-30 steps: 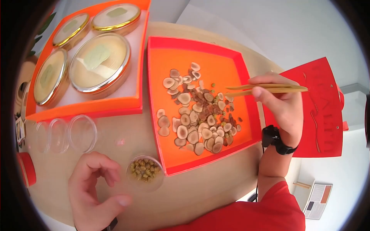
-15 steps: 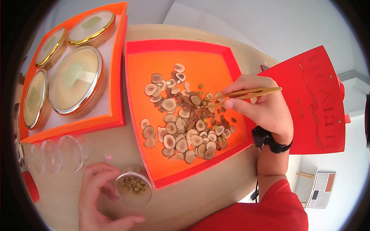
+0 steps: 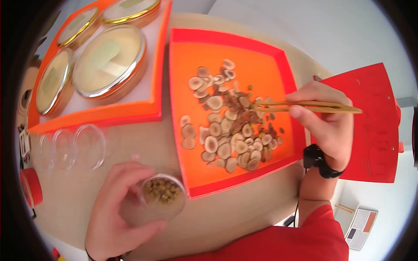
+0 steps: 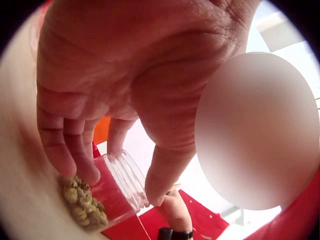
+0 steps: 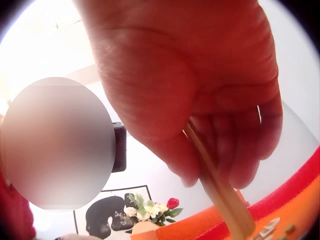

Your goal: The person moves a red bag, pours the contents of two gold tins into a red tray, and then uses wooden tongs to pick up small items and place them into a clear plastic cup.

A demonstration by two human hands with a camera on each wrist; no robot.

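Observation:
My right hand (image 3: 324, 122) pinches wooden tweezers (image 3: 313, 106) between thumb and fingers; the tips reach into brown flakes and round pale slices (image 3: 224, 151) in the orange-lined red box (image 3: 217, 185). Whether the tips hold a piece is unclear. Small greenish buds (image 3: 250, 87) lie among the slices. Beside that box, my left hand (image 3: 119, 213) curls round a clear jar (image 3: 172, 211) of dried yellow-green buds (image 3: 163, 190). In the left wrist view, the thumb of my left hand (image 4: 145, 85) lies at the rim of the jar (image 4: 120, 190), with fingers across from it.
At the upper left, an orange box (image 3: 143, 112) holds several round lidded containers (image 3: 109, 61). Clear round lids or jars (image 3: 89, 146) stand left of my left hand. A red bag (image 3: 370, 126) lies at the right, and a red-lidded item (image 3: 31, 187) at the far left.
My left hand has moved in from beside the jar and now grips it. The tweezers have moved deeper into the pile, with their tips closer together. The head view has shifted.

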